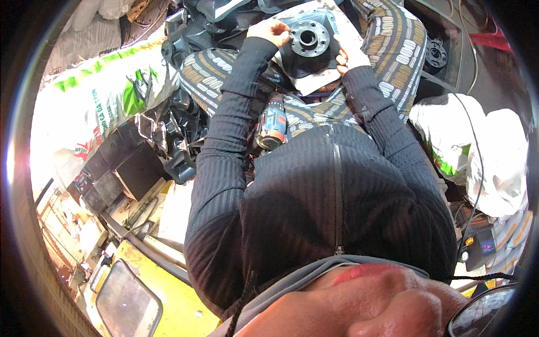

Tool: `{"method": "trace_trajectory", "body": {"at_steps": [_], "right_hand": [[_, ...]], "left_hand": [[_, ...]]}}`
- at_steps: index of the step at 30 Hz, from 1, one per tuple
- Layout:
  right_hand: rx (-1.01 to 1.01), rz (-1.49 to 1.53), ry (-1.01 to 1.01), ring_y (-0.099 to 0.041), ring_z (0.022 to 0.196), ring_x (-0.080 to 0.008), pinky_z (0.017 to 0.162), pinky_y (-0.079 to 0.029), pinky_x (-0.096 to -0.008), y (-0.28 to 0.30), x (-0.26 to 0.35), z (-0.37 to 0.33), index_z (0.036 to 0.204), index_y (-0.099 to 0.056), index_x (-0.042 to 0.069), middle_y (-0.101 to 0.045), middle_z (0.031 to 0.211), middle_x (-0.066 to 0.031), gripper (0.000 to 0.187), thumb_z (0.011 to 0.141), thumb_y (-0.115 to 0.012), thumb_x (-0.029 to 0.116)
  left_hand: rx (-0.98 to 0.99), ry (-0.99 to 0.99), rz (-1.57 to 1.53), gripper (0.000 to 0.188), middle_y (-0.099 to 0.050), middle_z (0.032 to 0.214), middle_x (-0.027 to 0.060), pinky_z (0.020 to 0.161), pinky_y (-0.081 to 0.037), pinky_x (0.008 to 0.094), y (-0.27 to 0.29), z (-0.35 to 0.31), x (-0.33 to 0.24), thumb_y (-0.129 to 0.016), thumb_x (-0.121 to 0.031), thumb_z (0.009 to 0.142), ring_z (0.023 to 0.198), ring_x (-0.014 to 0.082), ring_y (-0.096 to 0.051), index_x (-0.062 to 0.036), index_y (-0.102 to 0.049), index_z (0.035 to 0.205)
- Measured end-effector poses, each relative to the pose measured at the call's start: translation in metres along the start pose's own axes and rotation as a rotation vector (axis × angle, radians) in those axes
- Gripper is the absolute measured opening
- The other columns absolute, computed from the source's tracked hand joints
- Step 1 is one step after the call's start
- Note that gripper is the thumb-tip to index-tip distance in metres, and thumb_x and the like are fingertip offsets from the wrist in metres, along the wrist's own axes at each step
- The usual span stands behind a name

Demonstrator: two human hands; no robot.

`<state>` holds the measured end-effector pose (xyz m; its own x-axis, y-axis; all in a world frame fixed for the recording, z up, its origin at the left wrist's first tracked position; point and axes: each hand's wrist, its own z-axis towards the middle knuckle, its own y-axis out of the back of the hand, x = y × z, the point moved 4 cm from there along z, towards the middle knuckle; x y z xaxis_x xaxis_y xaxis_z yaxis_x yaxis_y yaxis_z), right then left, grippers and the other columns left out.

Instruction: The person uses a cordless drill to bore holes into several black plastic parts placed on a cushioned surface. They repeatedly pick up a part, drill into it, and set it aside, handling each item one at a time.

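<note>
A black round flange (310, 39) with a raised centre hub and a ring of holes lies between my hands, over a dark base and a white sheet (312, 83) on my lap. My left hand (270, 32) is closed in a pinch against the flange's left rim; what sits in the fingertips is too small to name. To the right of the flange, my right hand (351, 56) has its fingers curled in by the sheet's edge, and their contents are hidden. A red and blue cordless power tool (273, 128) rests on my lap below the left wrist.
Dark moulded parts (193, 33) are heaped at the left and far side. Another black flange (435, 53) lies at the right. White sacks (104, 101) stand at the left, white bags (474, 146) at the right. A black cable (479, 151) hangs across the right side.
</note>
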<state>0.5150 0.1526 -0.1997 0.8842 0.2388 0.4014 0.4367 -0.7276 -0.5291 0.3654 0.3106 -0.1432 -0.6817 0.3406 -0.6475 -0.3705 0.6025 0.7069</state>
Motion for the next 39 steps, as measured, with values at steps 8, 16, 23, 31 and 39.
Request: {"method": "trace_trajectory", "body": {"at_steps": [8, 16, 23, 31, 39], "right_hand": [[-0.139, -0.514, 0.182, -0.039, 0.049, -0.0056, 0.041, -0.03, -0.02, -0.004, -0.008, 0.028, 0.092, -0.065, 0.004, -0.055, 0.066, 0.0026, 0.027, 0.074, -0.072, 0.023], [0.019, -0.285, 0.131, -0.038, 0.048, -0.0046, 0.039, -0.026, -0.0194, -0.012, -0.011, 0.024, 0.084, -0.064, 0.005, -0.051, 0.062, 0.0043, 0.023, 0.075, -0.072, 0.024], [0.08, -0.22, 0.144, -0.037, 0.045, -0.0034, 0.036, -0.024, -0.0186, -0.02, -0.013, 0.019, 0.083, -0.064, 0.003, -0.046, 0.057, 0.004, 0.023, 0.075, -0.071, 0.023], [0.036, -0.282, 0.156, -0.035, 0.043, -0.0036, 0.036, -0.023, -0.0191, -0.019, -0.016, 0.023, 0.084, -0.064, 0.004, -0.043, 0.054, 0.0044, 0.023, 0.077, -0.07, 0.025], [0.05, -0.244, 0.156, -0.035, 0.045, -0.0044, 0.036, -0.021, -0.0193, -0.018, -0.017, 0.022, 0.09, -0.064, 0.004, -0.043, 0.057, 0.0037, 0.021, 0.081, -0.066, 0.023]], "left_hand": [[-0.023, -0.035, 0.215, 0.023, -0.066, 0.074, 0.0026, 0.065, -0.05, 0.0255, -0.021, 0.016, 0.005, -0.067, -0.025, 0.074, 0.066, 0.0114, -0.062, -0.0093, -0.067, 0.09], [0.025, 0.154, -0.438, 0.018, -0.063, 0.075, -0.0007, 0.05, -0.042, 0.0172, -0.013, 0.006, 0.024, -0.072, -0.014, 0.074, 0.056, 0.0056, -0.053, -0.0069, -0.064, 0.089], [0.253, 0.466, -1.099, 0.035, -0.062, 0.097, 0.0053, 0.067, -0.049, 0.0303, -0.024, 0.004, 0.051, -0.07, -0.012, 0.076, 0.08, 0.0158, -0.061, -0.006, -0.056, 0.107], [0.156, 0.522, -1.178, 0.041, -0.06, 0.106, 0.0086, 0.081, -0.049, 0.0352, -0.042, 0.01, 0.067, -0.066, -0.009, 0.078, 0.095, 0.0201, -0.059, -0.0031, -0.051, 0.115], [0.215, 0.478, -1.207, 0.044, -0.059, 0.107, 0.0112, 0.083, -0.05, 0.0357, -0.048, 0.016, 0.079, -0.065, -0.008, 0.078, 0.097, 0.0223, -0.059, -0.001, -0.048, 0.118]]}}
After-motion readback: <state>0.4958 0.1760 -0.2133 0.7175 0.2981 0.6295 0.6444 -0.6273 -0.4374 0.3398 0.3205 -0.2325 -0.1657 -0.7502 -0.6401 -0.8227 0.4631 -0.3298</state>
